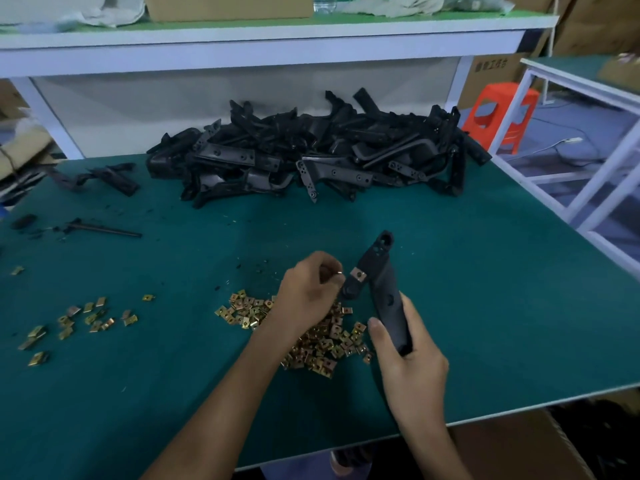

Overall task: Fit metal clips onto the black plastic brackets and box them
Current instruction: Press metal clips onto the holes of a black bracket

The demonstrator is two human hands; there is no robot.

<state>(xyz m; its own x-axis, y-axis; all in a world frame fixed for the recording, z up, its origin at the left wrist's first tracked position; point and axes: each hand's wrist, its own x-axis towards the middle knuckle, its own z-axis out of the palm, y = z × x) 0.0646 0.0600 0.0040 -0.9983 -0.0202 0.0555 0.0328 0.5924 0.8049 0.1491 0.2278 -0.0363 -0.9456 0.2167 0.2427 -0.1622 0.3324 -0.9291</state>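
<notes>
My right hand (410,358) grips the lower end of a black plastic bracket (382,285), which rises tilted above the green table (485,306). One metal clip (358,274) sits on a tab of that bracket. My left hand (308,289) pinches another small metal clip (339,272) just left of the tab, fingers curled. Below both hands lies a heap of brass-coloured clips (322,337). A large pile of black brackets (311,157) lies at the back of the table.
Scattered loose clips (86,318) lie at the left. A few stray black parts (104,178) and a thin black rod (104,230) lie at the far left. An open cardboard box (526,445) stands below the table's front edge at the right. An orange stool (498,116) stands beyond.
</notes>
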